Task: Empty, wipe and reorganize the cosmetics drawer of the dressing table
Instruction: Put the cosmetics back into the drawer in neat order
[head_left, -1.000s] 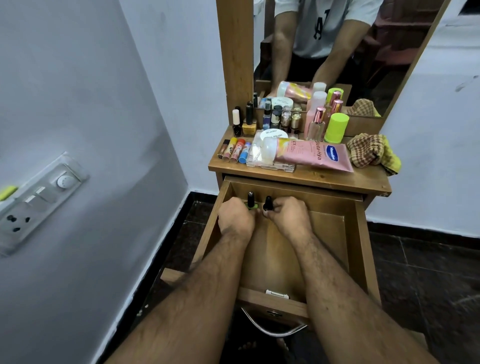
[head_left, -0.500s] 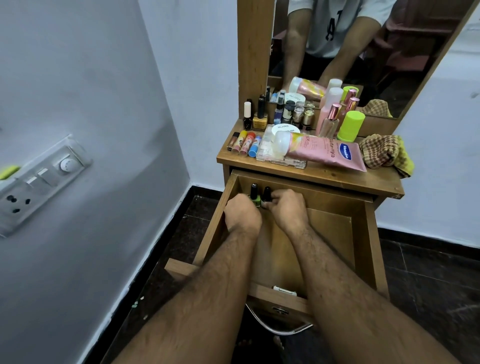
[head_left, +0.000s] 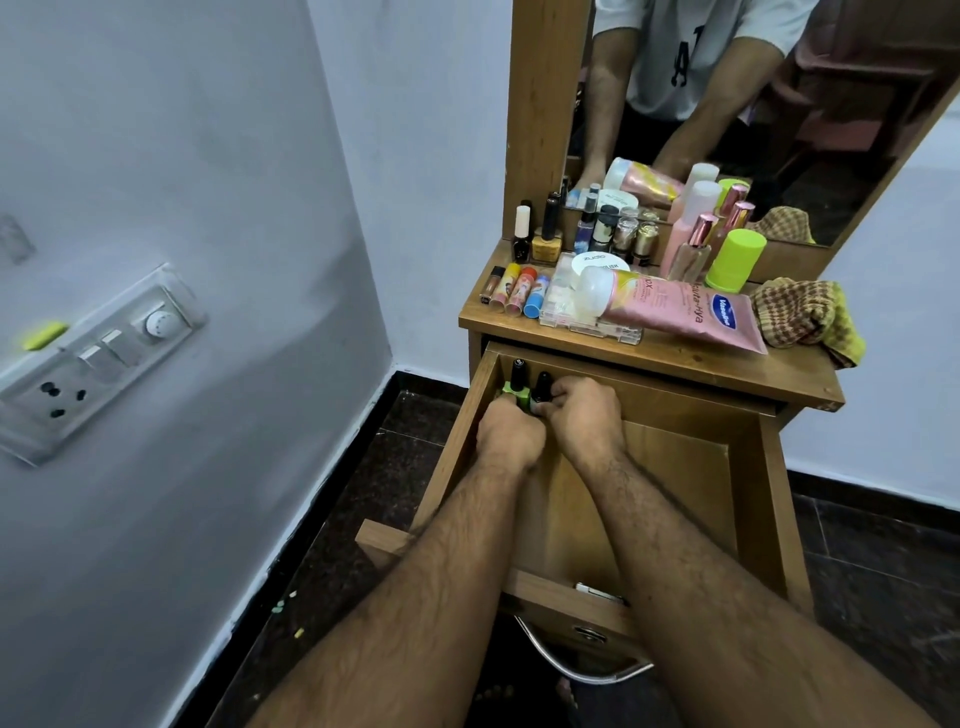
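Fingers of the left hand (head_left: 509, 434) are curled around a green nail polish bottle (head_left: 516, 391) with a black cap, while fingers of the right hand (head_left: 584, 415) are pinched on a second, dark nail polish bottle (head_left: 541, 395) just beside it. Both bottles are held upright at the far left corner of the open wooden drawer (head_left: 748, 499), whose floor is otherwise seen bare. On the surface (head_left: 675, 358) above the drawer, a pink tube (head_left: 675, 309) is laid on its side; the brand "Vaseline" is read on its blue badge, with "Hya" legible along its length. The tube is propped over a clear plastic case (head_left: 571, 312), beside a white round tin (head_left: 597, 262) marked with mirrored lettering that cannot be made out. Four lip balm sticks (head_left: 514, 288) are lined up side by side at the left front. Two nail polish bottles (head_left: 535, 234), one white-capped and one black-capped, are stood behind them. A lime-capped bottle (head_left: 735, 260) and a rose-capped perfume bottle (head_left: 693, 247) are placed by the mirror (head_left: 779, 130). A checked cloth (head_left: 800, 319) is bunched at the right edge. A switchboard (head_left: 98, 358) is fixed on the left wall.
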